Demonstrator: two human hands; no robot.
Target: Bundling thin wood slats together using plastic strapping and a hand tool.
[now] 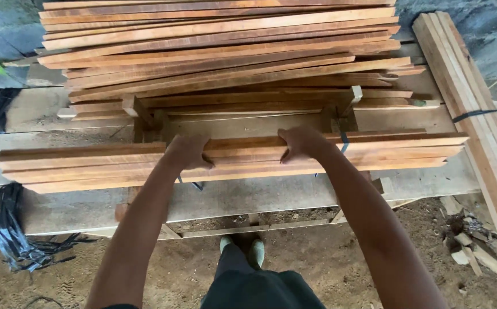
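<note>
The bundle of wooden slats [231, 161] lies across the middle of the frame, its long axis running almost level from the left edge to the right, with the right end sitting slightly higher in the picture. It rests on a low platform of pale planks [260, 197] that spans the lower centre. The left hand [188, 151] is set on the bundle just left of centre, fingers curled over the far top edge and closed down on the slats. The right hand [301, 143] is set on the bundle just right of centre in the same manner, fingers wrapped over the top and clamped on the wood. Both forearms run up from the bottom of the frame and converge on the bundle, so the grip sits near the midpoint of the long axis, with more slat length projecting to the left of the left hand and to the right of the right hand than lies between the two hands. Neither hand is clearly nearer; both are in contact. A dark strap [344, 143] crosses the bundle immediately right of the right hand. Behind the bundle, in the upper half of the frame, stands a larger stack of reddish slats [225, 51], laid in the same direction. A second set of pale boards [471, 97] runs diagonally down the right edge. Black plastic strapping [8, 234] lies heaped at lower left on the dirt floor [340, 263].
</note>
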